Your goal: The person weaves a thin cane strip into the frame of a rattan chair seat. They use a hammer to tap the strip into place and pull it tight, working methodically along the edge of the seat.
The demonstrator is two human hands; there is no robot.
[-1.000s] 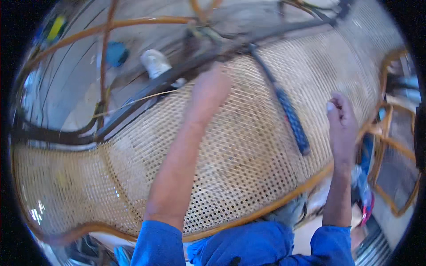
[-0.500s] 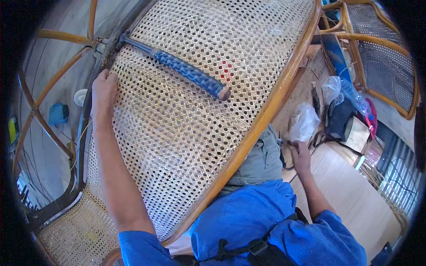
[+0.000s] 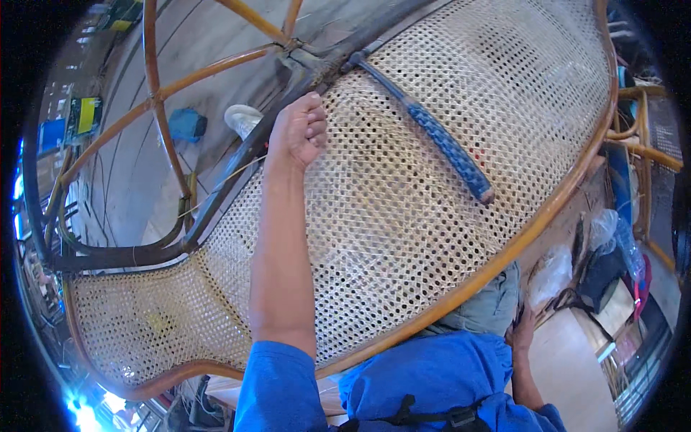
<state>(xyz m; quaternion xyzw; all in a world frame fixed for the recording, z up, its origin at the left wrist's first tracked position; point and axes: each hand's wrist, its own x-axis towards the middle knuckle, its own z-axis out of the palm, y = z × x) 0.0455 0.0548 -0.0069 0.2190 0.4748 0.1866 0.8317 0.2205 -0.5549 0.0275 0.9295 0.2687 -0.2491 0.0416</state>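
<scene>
A large woven cane panel [image 3: 403, 237] in a rattan frame lies tilted across my lap. My left hand [image 3: 296, 133] is closed in a fist over the panel's far edge, beside the dark frame bar [image 3: 223, 183]. Whatever those fingers hold, if anything, is hidden; a thin pale strip [image 3: 241, 169] runs out by the wrist. To the right of that hand a hammer [image 3: 450, 151] with a blue patterned grip rests on the cane, its dark head by the bar. My right hand [image 3: 520, 331] is low beside my leg, near a clear plastic bag [image 3: 551, 277], its fingers mostly hidden.
Curved rattan struts [image 3: 155, 104] fan out at the far left. Beyond the bar lie a blue object [image 3: 187, 124] and a round white object [image 3: 243, 119]. At the right are a plastic bottle [image 3: 628, 248], dark cloth [image 3: 603, 277] and another rattan piece [image 3: 644, 147].
The view has swung left, so the panel and both hands appear farther right. My right hand has drawn lower beside my leg. The hammer still lies on the cane.
</scene>
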